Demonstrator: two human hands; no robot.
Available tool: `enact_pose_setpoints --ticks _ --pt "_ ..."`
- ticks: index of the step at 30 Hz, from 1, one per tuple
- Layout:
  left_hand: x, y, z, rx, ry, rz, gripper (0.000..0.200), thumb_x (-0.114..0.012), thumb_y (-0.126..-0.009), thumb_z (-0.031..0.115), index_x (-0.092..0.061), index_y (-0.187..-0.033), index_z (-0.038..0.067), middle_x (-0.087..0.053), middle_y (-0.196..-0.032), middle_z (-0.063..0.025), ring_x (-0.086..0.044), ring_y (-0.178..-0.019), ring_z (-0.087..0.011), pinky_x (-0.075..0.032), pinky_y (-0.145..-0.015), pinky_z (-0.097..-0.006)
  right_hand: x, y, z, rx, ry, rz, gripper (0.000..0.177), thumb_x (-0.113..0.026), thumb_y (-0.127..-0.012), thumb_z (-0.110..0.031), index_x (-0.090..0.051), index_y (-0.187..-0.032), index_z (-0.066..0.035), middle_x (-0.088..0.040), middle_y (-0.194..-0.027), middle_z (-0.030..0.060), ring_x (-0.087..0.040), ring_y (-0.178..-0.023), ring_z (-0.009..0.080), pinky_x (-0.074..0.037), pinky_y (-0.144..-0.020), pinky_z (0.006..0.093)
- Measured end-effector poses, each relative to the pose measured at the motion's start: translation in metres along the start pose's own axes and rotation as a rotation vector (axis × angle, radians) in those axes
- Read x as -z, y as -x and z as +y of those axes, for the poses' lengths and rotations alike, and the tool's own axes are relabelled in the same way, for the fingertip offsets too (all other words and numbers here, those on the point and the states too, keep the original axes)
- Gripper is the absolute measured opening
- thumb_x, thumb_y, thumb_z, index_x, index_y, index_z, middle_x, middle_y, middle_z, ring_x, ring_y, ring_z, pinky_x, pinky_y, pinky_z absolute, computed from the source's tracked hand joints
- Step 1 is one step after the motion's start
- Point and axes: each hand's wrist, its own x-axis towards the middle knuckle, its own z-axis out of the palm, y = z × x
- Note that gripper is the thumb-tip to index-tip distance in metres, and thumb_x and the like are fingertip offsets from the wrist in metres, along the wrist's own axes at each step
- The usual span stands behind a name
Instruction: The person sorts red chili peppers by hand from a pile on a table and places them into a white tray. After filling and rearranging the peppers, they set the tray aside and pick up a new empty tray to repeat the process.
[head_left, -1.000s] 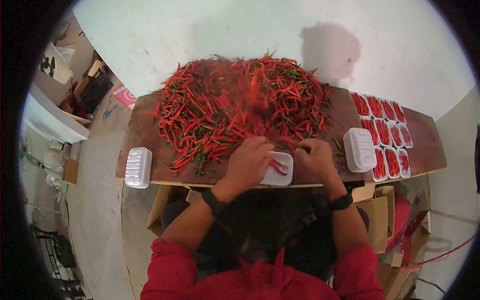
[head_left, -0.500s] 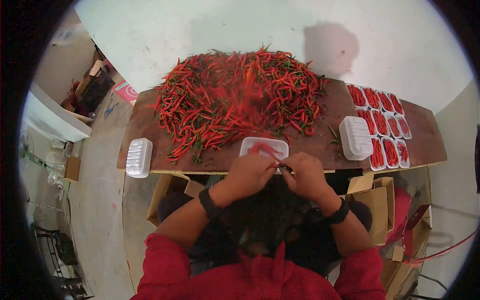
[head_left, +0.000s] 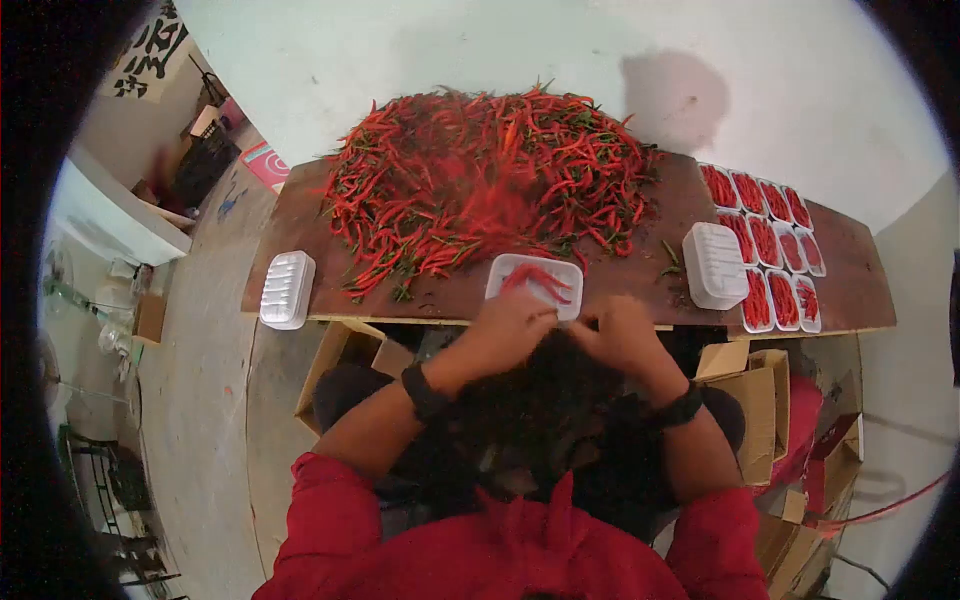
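Indoors, one person in a red top works at a brown wooden surface (head_left: pixel 288 215) with two bare hands, a black band on each wrist. The left hand (head_left: pixel 512 328) reaches the near edge of one open white plastic tray (head_left: pixel 497 283), which holds a few slender red chillies (head_left: pixel 545 279). The right hand (head_left: pixel 620 330) is just beside the tray's near right corner. The fingers of both hands are curled in close; whether they grip anything cannot be told. Beyond the tray spreads one large heap of red chillies with green stems (head_left: pixel 400 200), partly blurred at its middle. At right, eleven filled white trays (head_left: pixel 763 240) stand in three rows of four, four and three. Two stacks of ribbed white plastic trays flank the work, one at far left (head_left: pixel 288 290) and one beside the filled rows (head_left: pixel 715 266); the number in each cannot be told.
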Motion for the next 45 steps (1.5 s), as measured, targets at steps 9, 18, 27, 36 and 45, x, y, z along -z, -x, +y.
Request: enact_pose_setpoints --ticks 9,18,27,36,45 --pt "0.018 -0.007 -0.012 0.252 0.211 0.104 0.026 -0.057 -0.082 0.018 -0.063 -0.101 0.001 -0.065 -0.096 -0.0123 -0.062 -0.084 -0.0182 -0.048 -0.074 -0.0308 -0.018 -0.006 -0.007 -0.076 -0.628 -0.062 0.023 -0.063 -0.079 -0.021 -0.066 -0.089 0.000 -0.066 -0.081 0.0154 -0.064 -0.075 0.0254 -0.048 -0.069 0.0351" --pt "0.006 -0.020 -0.034 0.270 0.402 0.056 0.028 -0.057 -0.081 0.009 -0.060 -0.107 0.000 -0.064 -0.098 -0.0060 -0.059 -0.085 -0.0127 -0.048 -0.076 -0.0294 -0.033 -0.017 -0.002 -0.105 -0.591 0.080 0.024 -0.065 -0.076 -0.021 -0.067 -0.090 -0.003 -0.067 -0.084 0.0151 -0.065 -0.077 0.0283 -0.049 -0.070 0.0368" --pt "0.001 -0.030 -0.038 0.322 0.555 0.005 0.029 -0.057 -0.081 0.005 -0.058 -0.110 0.000 -0.064 -0.099 -0.0058 -0.060 -0.087 -0.0114 -0.049 -0.076 -0.0276 -0.039 -0.030 0.003 -0.208 -0.559 0.148 0.026 -0.065 -0.075 -0.019 -0.064 -0.093 -0.002 -0.066 -0.085 0.0167 -0.065 -0.080 0.0309 -0.050 -0.070 0.0377" --pt "0.005 -0.037 -0.045 0.326 0.336 0.129 0.028 -0.062 -0.081 0.014 -0.060 -0.107 0.002 -0.065 -0.097 -0.0110 -0.062 -0.084 -0.0176 -0.050 -0.072 -0.0305 -0.035 -0.051 0.023 -0.281 -0.472 0.167 0.023 -0.065 -0.074 -0.017 -0.065 -0.091 -0.001 -0.066 -0.083 0.0156 -0.065 -0.078 0.0270 -0.050 -0.071 0.0359" --pt "0.005 -0.033 -0.062 0.120 -0.276 0.093 0.023 -0.058 -0.078 0.015 -0.059 -0.099 0.005 -0.057 -0.092 -0.0150 -0.056 -0.089 -0.0340 -0.046 -0.077 -0.0419 -0.045 -0.065 0.027 -0.259 -0.160 0.146 0.021 -0.063 -0.073 -0.018 -0.065 -0.088 -0.003 -0.066 -0.082 0.0147 -0.064 -0.077 0.0299 -0.050 -0.070 0.0375"
